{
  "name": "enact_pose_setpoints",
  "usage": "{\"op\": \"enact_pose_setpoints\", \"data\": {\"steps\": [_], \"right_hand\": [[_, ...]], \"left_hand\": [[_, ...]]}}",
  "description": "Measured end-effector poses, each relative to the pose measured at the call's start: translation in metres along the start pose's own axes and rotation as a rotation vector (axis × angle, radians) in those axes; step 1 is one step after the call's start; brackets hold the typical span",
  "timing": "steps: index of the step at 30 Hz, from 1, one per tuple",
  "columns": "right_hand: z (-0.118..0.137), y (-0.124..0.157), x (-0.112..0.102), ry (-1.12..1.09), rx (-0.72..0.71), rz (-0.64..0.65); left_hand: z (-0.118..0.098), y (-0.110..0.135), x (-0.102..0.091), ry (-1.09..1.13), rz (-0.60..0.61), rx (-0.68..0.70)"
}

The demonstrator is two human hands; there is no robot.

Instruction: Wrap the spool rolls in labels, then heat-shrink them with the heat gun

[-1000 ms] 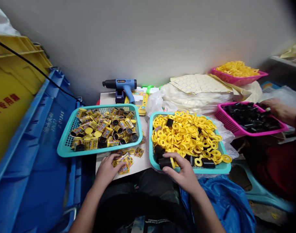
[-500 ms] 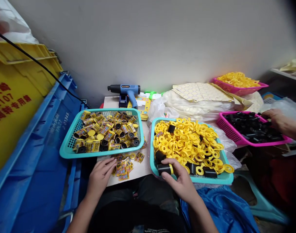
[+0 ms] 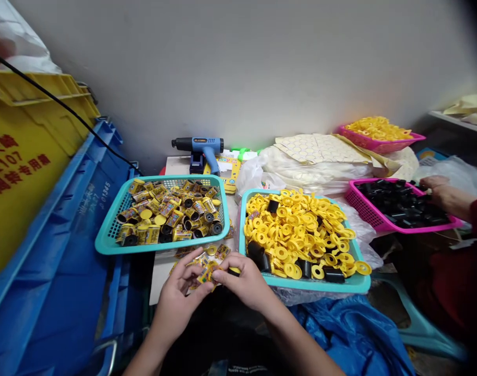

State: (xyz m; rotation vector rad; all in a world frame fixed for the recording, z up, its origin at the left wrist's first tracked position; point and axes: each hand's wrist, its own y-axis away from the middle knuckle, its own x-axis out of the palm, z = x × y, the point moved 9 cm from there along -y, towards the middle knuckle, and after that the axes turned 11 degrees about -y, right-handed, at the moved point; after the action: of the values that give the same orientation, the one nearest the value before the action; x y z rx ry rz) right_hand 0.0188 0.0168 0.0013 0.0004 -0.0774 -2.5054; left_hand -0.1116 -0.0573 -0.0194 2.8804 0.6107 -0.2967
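Near the table's front edge my hands meet. In my left hand (image 3: 180, 290) a yellow printed label sleeve (image 3: 205, 272) is pinched between thumb and fingers. My right hand (image 3: 247, 279) is curled round a black cylinder with a yellow cap (image 3: 234, 271); most of it is hidden by the fingers, and the fingertips touch the label sleeve. More printed sleeves (image 3: 223, 251) lie on the table behind my hands. On the right, a turquoise basket (image 3: 242, 230) holds yellow ring-shaped parts (image 3: 297, 224) and several black cylinders (image 3: 334, 274).
Left, a turquoise basket (image 3: 105, 245) holds labelled cylinders (image 3: 168, 208). Behind it rests a blue heat gun (image 3: 207, 146). At right, another person's hand (image 3: 438, 189) reaches to a pink basket (image 3: 364, 209) of black parts. Blue (image 3: 54, 261) and yellow crates (image 3: 27, 136) stand left.
My right hand has moved left from the yellow-parts basket with the capped black cylinder. My left hand has lifted a label sleeve from the table pile, and both hands are now together.
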Motion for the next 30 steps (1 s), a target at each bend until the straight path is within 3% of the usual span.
{"op": "enact_pose_setpoints", "data": {"steps": [6,11,13,19,23,25,28,30], "right_hand": [[-0.006,0.006,-0.007,-0.089,0.0,-0.003],[-0.01,0.01,-0.022,-0.616,0.124,0.019],[-0.006,0.01,-0.03,-0.67,0.118,0.02],[0.005,0.008,-0.031,-0.563,0.062,0.038],[0.004,0.006,-0.016,-0.158,0.066,0.024],[0.006,0.004,-0.007,-0.058,0.029,0.025],[0.004,0.002,-0.004,-0.069,-0.036,-0.013],[-0.003,0.002,-0.008,-0.197,-0.005,-0.039]], "left_hand": [[0.002,-0.002,0.004,0.011,0.0,-0.067],[-0.002,-0.006,-0.016,-0.026,-0.122,-0.044],[-0.006,-0.007,-0.018,-0.082,-0.122,0.005],[-0.019,-0.002,-0.011,-0.148,-0.13,0.226],[-0.014,-0.001,-0.005,-0.134,-0.112,0.214],[-0.016,0.0,-0.004,-0.147,-0.109,0.209],[-0.022,0.002,-0.007,-0.164,-0.132,0.183],[-0.021,0.001,-0.011,-0.148,-0.161,0.13]]}}
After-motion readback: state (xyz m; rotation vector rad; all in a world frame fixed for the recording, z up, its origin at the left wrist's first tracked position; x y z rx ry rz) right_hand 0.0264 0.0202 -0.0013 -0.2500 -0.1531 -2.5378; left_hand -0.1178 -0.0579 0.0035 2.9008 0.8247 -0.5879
